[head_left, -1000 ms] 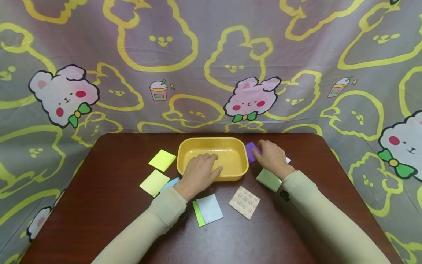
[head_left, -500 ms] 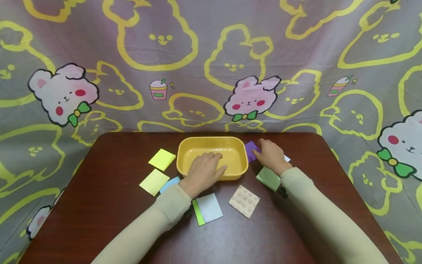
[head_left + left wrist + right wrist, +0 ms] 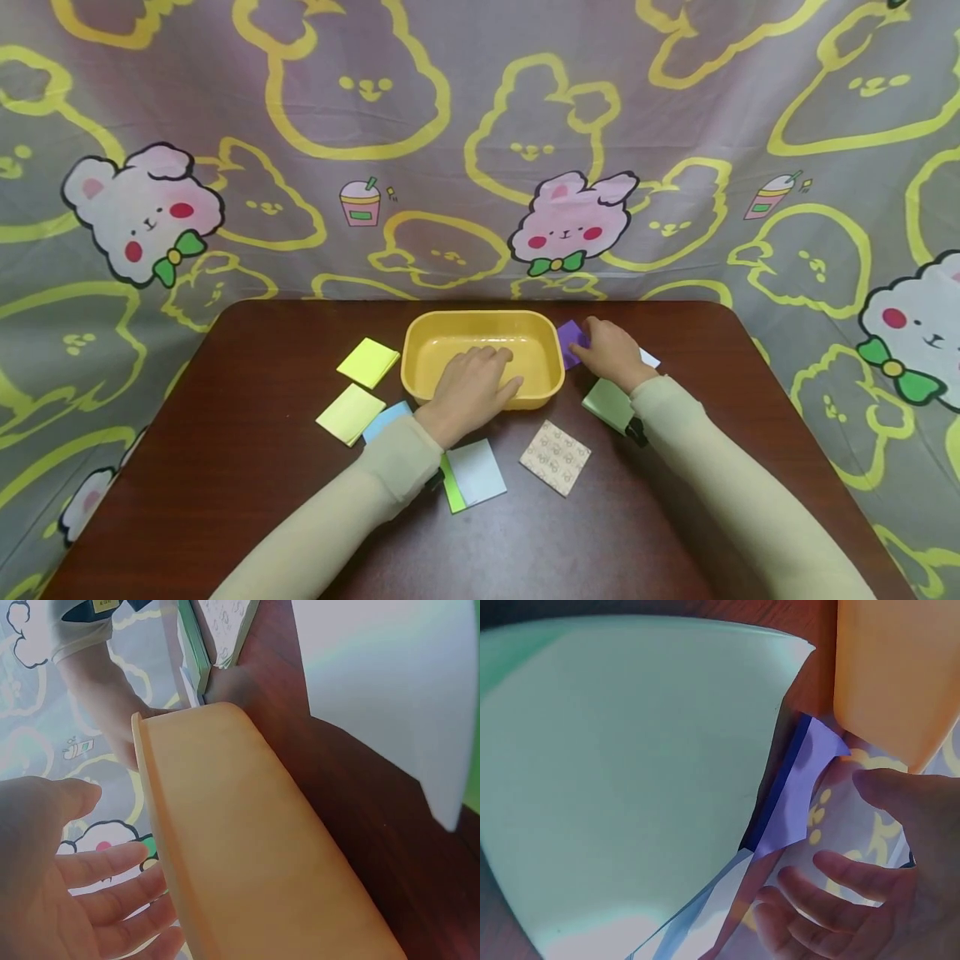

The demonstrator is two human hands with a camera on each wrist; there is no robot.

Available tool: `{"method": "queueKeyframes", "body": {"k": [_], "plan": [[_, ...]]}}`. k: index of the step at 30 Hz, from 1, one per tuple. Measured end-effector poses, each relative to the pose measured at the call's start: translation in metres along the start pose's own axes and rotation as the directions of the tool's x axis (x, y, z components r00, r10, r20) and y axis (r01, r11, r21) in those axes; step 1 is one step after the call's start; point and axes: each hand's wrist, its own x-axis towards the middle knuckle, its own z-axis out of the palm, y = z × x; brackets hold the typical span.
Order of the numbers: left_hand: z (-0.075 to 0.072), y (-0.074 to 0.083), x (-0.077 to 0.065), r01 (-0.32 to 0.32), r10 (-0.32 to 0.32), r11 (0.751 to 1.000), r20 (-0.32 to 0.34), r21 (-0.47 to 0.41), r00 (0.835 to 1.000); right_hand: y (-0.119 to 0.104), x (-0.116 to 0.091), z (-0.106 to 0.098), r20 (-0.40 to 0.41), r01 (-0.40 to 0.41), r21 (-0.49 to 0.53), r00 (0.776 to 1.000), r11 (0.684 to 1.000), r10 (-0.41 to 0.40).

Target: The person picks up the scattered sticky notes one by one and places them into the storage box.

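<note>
A yellow plastic basin stands near the back of the table. My left hand is over its front side, fingers spread and holding nothing; in the left wrist view the fingers lie by the basin's rim. To the right of the basin, my right hand hovers over a purple sticky-note pad, which it partly hides. In the right wrist view its fingers are loosely bent, apart from the purple pad. A pale pad shows behind this hand, and a green pad lies below it.
On the left lie a bright yellow pad, a pale yellow pad and a blue pad partly under the left sleeve. In front are a pale blue-and-green pad and a patterned beige pad. A printed curtain hangs behind the table.
My left hand has shifted a little to the right across the basin's front side. My right hand has edged slightly left over the purple pad. The pads and basin stay put.
</note>
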Motion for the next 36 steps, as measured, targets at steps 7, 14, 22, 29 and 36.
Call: {"method": "queueKeyframes", "body": {"k": [7, 14, 22, 29, 36], "plan": [[0.001, 0.002, 0.001, -0.005, 0.005, 1.0, -0.003, 0.001, 1.0, -0.001, 0.003, 0.002, 0.039, -0.016, -0.003, 0.999, 1.0, 0.016], [0.001, 0.006, 0.001, -0.007, 0.007, 1.0, -0.001, 0.007, 1.0, -0.007, 0.007, 0.005, 0.061, -0.04, -0.005, 0.997, 0.999, 0.04], [0.001, 0.007, 0.001, -0.012, 0.012, 1.0, -0.009, 0.013, 1.0, -0.004, 0.011, 0.01, 0.099, -0.073, -0.005, 0.992, 0.997, 0.073], [0.002, 0.007, 0.001, -0.009, 0.009, 1.0, -0.01, 0.019, 1.0, -0.002, 0.013, 0.012, 0.124, -0.062, -0.021, 0.99, 0.998, 0.064], [0.001, 0.007, 0.001, -0.001, 0.001, 1.0, 0.007, 0.024, 1.0, 0.0, 0.015, 0.01, 0.134, -0.065, 0.009, 0.989, 0.998, 0.063]]}}
